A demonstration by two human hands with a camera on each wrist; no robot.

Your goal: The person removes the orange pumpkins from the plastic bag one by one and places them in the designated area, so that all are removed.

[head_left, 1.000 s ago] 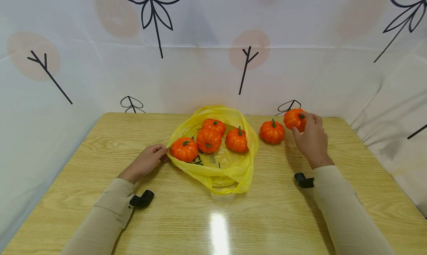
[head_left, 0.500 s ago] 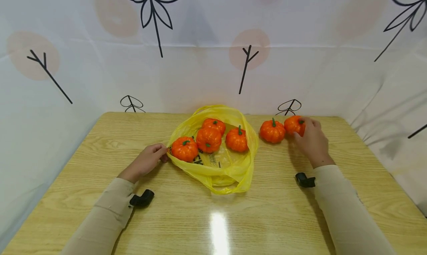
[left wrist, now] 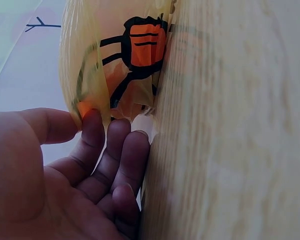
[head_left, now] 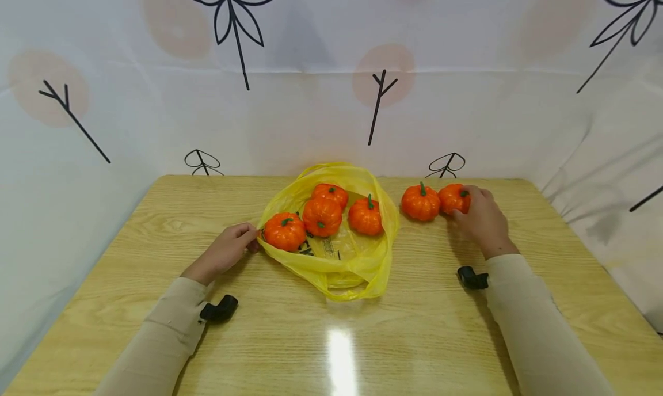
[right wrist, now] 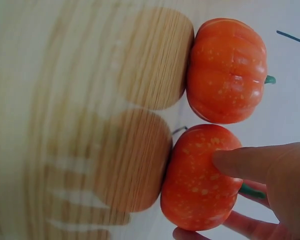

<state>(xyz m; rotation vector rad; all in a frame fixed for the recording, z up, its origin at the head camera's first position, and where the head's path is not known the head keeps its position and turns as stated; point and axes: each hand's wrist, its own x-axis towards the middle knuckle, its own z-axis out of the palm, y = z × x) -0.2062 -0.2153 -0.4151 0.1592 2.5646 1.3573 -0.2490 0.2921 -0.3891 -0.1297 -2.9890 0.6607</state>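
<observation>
A yellow plastic bag [head_left: 357,265] lies open at the middle of the table, with several small orange pumpkins [head_left: 322,216] inside. My left hand [head_left: 226,251] pinches the bag's left rim between thumb and forefinger; the left wrist view shows the thin film [left wrist: 90,75] at the fingertips. Right of the bag, my right hand [head_left: 483,220] grips a pumpkin [head_left: 453,199] by its side, thumb across its near face. This pumpkin sits on the table beside another pumpkin [head_left: 420,203], whose green stem points up. In the right wrist view the two pumpkins are close together.
The wooden table [head_left: 290,344] ends at a white cloth backdrop [head_left: 311,114] printed with plant drawings. A black wrist mount [head_left: 220,309] sticks out by the left sleeve, and a similar black mount [head_left: 472,278] by the right sleeve.
My right hand has lowered the pumpkin from the air onto the table, beside the other loose pumpkin. The left hand and the bag have stayed in place.
</observation>
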